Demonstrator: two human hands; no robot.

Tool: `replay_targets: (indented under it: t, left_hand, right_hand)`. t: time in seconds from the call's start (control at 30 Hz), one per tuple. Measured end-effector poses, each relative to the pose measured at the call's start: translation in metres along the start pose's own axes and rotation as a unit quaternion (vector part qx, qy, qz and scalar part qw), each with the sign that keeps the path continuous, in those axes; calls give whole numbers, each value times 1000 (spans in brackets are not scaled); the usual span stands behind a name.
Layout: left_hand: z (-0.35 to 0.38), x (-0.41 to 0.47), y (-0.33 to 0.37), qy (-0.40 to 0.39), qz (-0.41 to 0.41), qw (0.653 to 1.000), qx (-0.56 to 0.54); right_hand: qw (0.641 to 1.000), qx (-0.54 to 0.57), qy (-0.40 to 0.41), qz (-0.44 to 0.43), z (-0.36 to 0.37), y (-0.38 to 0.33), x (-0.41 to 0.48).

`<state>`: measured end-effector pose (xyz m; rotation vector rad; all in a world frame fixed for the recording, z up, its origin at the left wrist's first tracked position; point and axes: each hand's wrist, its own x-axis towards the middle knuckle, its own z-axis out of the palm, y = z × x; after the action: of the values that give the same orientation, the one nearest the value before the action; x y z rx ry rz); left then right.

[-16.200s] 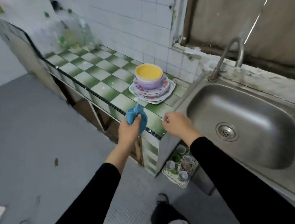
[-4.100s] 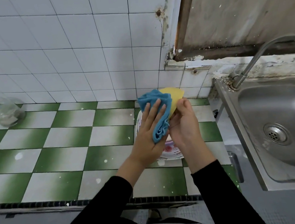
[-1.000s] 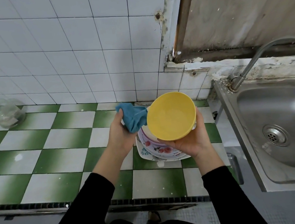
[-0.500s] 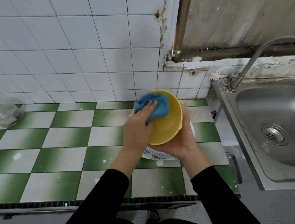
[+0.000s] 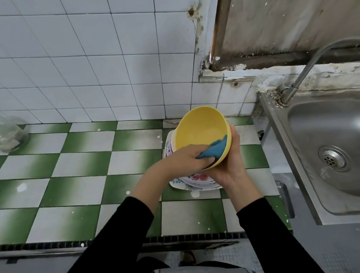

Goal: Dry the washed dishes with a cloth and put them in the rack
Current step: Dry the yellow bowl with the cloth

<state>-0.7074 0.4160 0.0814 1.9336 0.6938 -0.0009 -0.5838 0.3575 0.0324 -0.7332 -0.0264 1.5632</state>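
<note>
While the round yellow plastic bowl [image 5: 199, 131] is being wiped, the job looks to be in its early part: no dish can be seen in a rack, and no rack shows in the view at all. The bowl is held up, tilted with its mouth toward the camera. It hangs just above a stack of white flower-patterned plates [image 5: 199, 178] that sits on the green-and-white checked tile counter [image 5: 78, 187], beside the stainless steel sink [image 5: 342, 121]. Judging from that, the bowl is the dish in hand, its inside is getting its wipe, and the plates beneath it await their turn. Whether the bowl's outside is dry cannot be told. Once dried, each piece has to be carried to a rack that lies somewhere out of view.

The left hand [image 5: 182, 161] reaches in from the left with its fingers curled round a bunched blue cloth [image 5: 215, 149]. It presses the cloth against the lower inner wall of the bowl near the rim, with its knuckles up and its fingertips tucked under the fabric. The right hand [image 5: 230, 168] comes up from below and to the right, cupping the bowl's outer wall. What is probably its thumb stretches along the right edge of the rim, and its fingers wrap beneath the base, mostly hidden. Both forearms, in black sleeves, converge over the front part of the counter.
</note>
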Motion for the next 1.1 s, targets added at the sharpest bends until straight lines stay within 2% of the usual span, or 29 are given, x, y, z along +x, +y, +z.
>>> replay_targets:
  t: [0.1, 0.17, 0.27, 0.33, 0.4, 0.5, 0.63, 0.77, 0.9, 1.0, 1.1]
  left_hand:
    - [-12, -8, -1, -26, 10, 997, -76]
    - [-16, -15, -6, -13, 23, 984, -175]
    - [-14, -20, -19, 38, 31, 920, -389]
    - [-10, -20, -24, 74, 23, 872, -483]
    - [-5, -18, -28, 91, 21, 838, -537]
    - [0, -15, -27, 84, 26, 818, -569]
    - [7, -9, -12, 56, 14, 833, -550]
    - [23, -3, 18, 2, 11, 861, -509]
    - [56, 5, 55, -57, -2, 885, -462]
    - [93, 11, 83, -83, -4, 896, -437]
    - [133, 10, 111, -145, 10, 908, -393]
  right_hand:
    - [1000, -14, -3, -20, -3, -5, -5]
    - [998, -35, -14, -42, -1, -10, -8]
    - [994, -43, -31, -93, -4, -22, -13]
    - [993, -31, -24, -112, -8, -29, -19]
    - [992, -20, -26, -118, -11, -32, -30]
    - [990, -17, 15, -138, -13, -29, -49]
    - [976, -35, 82, -198, -10, -22, -85]
    - [944, -44, 178, -274, -8, -20, -134]
    - [899, -42, 282, -332, -19, -14, -189]
    - [853, -21, 356, -382, -31, -5, -232]
    - [809, 8, 408, -423, -47, 5, -274]
